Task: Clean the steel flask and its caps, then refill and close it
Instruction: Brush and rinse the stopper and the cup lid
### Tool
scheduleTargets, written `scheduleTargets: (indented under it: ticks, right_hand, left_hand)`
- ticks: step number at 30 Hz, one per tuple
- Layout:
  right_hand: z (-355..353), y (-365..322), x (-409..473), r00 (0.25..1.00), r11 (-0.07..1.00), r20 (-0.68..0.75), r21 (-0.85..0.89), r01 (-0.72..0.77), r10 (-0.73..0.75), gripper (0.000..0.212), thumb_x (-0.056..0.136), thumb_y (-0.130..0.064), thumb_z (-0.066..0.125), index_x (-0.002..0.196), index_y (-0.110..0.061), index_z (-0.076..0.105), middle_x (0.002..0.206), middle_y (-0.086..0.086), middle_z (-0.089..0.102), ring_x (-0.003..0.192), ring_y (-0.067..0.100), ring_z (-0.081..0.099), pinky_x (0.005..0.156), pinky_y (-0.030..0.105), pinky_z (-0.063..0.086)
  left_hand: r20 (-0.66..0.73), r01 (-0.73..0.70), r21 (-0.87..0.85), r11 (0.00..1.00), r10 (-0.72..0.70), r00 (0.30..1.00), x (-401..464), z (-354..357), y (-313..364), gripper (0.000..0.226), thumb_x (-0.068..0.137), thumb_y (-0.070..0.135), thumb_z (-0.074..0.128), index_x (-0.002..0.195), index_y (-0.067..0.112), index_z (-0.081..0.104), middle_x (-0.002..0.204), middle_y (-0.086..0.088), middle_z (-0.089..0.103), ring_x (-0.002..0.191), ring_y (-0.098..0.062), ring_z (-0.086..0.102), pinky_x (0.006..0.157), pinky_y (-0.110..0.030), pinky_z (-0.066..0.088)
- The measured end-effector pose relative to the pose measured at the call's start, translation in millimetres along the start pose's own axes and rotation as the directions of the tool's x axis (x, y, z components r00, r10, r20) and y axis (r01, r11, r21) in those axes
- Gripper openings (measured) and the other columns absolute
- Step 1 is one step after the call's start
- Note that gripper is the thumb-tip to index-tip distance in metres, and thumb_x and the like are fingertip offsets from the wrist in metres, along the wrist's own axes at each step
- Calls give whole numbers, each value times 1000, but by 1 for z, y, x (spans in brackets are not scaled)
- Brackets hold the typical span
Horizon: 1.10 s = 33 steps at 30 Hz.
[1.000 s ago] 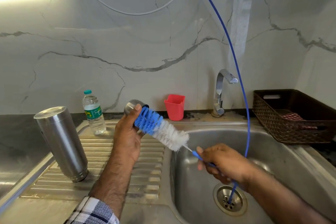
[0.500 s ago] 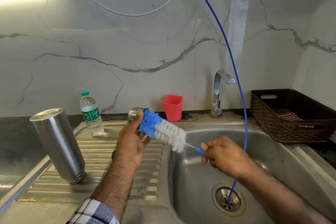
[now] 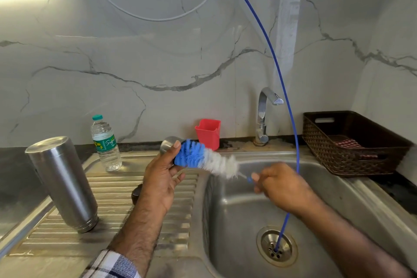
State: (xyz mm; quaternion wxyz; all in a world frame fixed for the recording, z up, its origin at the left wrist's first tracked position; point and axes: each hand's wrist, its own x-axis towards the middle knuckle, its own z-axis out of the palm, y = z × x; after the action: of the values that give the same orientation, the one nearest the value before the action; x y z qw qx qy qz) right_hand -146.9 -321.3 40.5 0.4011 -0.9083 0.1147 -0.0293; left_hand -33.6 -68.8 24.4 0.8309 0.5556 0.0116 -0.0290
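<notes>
Now we see the steel flask (image 3: 62,181) upside down on the drainboard (image 3: 108,205). Our left hand (image 3: 161,184) grips a steel cap (image 3: 168,144); our right hand (image 3: 278,187) pinches the brush (image 3: 206,158), scrubbing it. Next, we think, comes rinsing.

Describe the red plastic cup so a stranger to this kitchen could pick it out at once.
Start at the chrome tap behind the steel sink basin. Just left of it, against the marble wall, stands the red square-sided plastic cup. It is the only red container there, unlike the clear plastic water bottle further left and the brown woven basket to the right.
</notes>
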Motion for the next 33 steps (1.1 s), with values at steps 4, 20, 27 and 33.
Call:
scheduleTargets:
  ticks: [4,20,27,33]
  right_hand:
    - [8,9,-2,896,878,436,395,-271,80,41,108,-35,51,83,-9,71,56,1,44,43,12,31,44,25,25]
    - [22,-6,-7,974,908,185,371,-192,130,48,107,-49,50,91,-8,70,57,3,52,44,12,38,43,29,31]
    - [11,-8,-6,831,878,-345,-365,309,-436,27,89,-49,76,83,-28,60,80,-10,58,68,8,57,60,32,53]
    - [20,-14,-5,946,915,-242,-388,111,-217,30,106,-45,51,91,-23,63,80,-6,64,69,13,61,62,32,52]
  left_hand:
    - [13,-8,-77,997,10,1000,-2,3,3,39,80,46,77,110,21,76,109,-2,81,100,-21,75,95,-48,52]
    - [35,-34,-72,997,36,999,-8,13,0,43,81,46,76,118,24,74,118,-2,80,101,-16,78,85,-39,55]
    - [-100,-35,-91,995,26,995,-1,4,4,55,70,59,81,115,27,75,111,1,82,108,-19,73,92,-41,50]
    - [-21,-18,-23,1000,17,1000,-3,5,2,52,71,52,82,115,25,75,114,-2,81,108,-21,74,97,-45,48]
